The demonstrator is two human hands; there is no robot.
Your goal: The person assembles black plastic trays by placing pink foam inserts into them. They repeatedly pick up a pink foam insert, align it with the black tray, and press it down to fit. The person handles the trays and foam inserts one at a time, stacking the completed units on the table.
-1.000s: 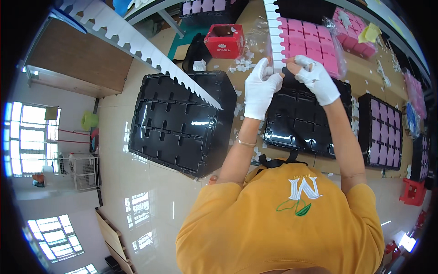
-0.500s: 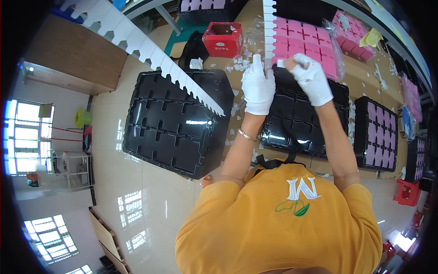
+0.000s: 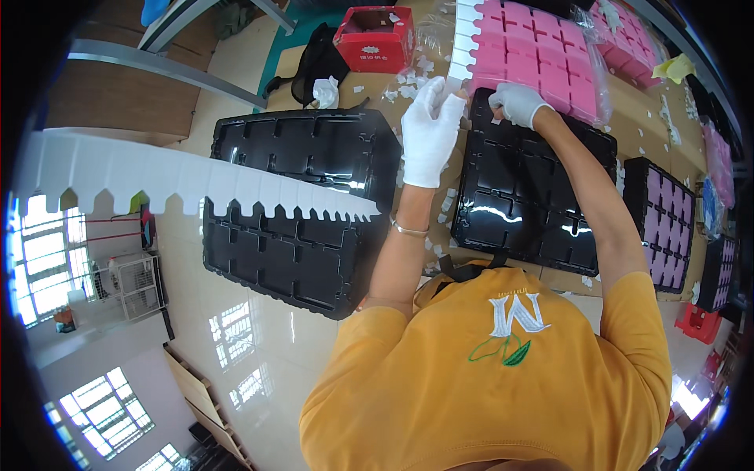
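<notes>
My left hand (image 3: 430, 135), in a white glove, has thumb and fingers closed on the lower end of a white notched strip (image 3: 465, 41). That strip runs away from me along the pink blocks. My right hand (image 3: 520, 105), gloved with bare fingertips, is curled above the far edge of a black plastic tray stack (image 3: 542, 188). A small white scrap (image 3: 496, 121) shows at its fingertips. To the left, a second long white notched strip (image 3: 196, 177) reaches across another black tray stack (image 3: 290, 259), its narrow end near my left forearm.
Torn white scraps (image 3: 408, 92) litter the brown work surface. At the back stand a red box (image 3: 374, 39) and a black bag (image 3: 318, 67). Pink blocks (image 3: 542, 55) lie beyond my right hand. A tray with lilac inserts (image 3: 667, 220) is at right. A metal frame (image 3: 173, 72) crosses upper left.
My right hand has moved away from the left hand and down to the tray's far edge. My left hand has shifted slightly left. The long left strip now appears nearly level instead of steeply slanted.
</notes>
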